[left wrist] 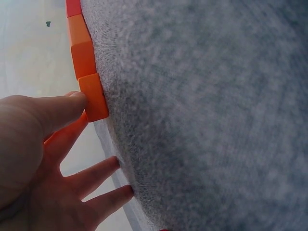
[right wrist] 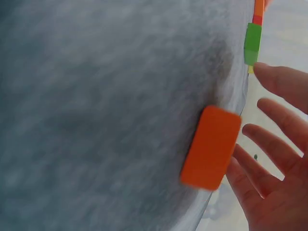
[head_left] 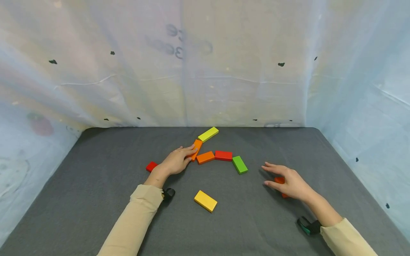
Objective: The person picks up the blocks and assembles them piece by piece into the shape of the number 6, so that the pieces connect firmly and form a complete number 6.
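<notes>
Alignment of a bent chain of blocks (head_left: pixel 223 155) on the bench (head_left: pixel 96 199) looks to be the step in hand. The left hand (head_left: pixel 177 160) pinches an orange block (left wrist: pixel 96 96) at 12 o'clock from the gold block (head_left: pixel 205 201); the pale yellow block (head_left: pixel 208 134) meets it towards 1 o'clock, a second orange block (head_left: pixel 205 158) towards 4. The right hand (head_left: pixel 290 183), spread wide, grips nothing near a red-orange block (right wrist: pixel 211 148) at 3 o'clock from the gold one. The next move probably calls for a snug fit, then release.
</notes>
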A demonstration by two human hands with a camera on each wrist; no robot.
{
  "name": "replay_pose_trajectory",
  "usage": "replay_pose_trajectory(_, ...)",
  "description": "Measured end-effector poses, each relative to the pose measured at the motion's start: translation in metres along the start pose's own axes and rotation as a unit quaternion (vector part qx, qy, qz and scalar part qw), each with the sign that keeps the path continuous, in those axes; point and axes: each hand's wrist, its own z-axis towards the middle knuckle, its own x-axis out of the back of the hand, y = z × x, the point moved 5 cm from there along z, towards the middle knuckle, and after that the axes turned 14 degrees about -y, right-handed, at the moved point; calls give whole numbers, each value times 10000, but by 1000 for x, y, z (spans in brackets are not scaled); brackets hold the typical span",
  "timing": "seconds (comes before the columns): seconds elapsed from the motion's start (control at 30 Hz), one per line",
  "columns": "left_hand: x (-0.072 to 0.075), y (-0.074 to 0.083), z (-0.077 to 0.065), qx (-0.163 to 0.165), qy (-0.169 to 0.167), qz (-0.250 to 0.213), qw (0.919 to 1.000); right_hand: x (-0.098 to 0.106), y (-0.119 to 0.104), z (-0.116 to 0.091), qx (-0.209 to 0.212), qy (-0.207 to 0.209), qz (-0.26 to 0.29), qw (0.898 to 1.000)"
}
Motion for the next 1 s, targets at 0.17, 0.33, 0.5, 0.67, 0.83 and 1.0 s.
replay_pose_trajectory(0.17, 0, -1, -1, -16, -3, 5, 10000, 2, 1, -6, 46, 110, -111, 9999)
replay_pose_trajectory(0.33, 0, -1, 0, 2, -6, 18, 10000, 5, 4, -13, 49, 241, -229, 9994)
replay_pose_trajectory(0.5, 1, 0, 0, -29, 13, 46, 10000, 7, 8, -20, -29, 250, -261, 9993)
replay_pose_trajectory(0.67, 1, 0, 0, -18, 15, 57, 10000, 9, 11, -27, -14, 292, -340, 9990)
replay_pose_trajectory(0.83, 1, 0, 0, -31, 21, 13, 10000, 8, 14, -31, 59, 278, -372, 9989)
replay_pose_trajectory(1.0, 1, 1, 0, -91, 60, 61, 9999, 6, 14, -34, 193, 238, -115, 9995)
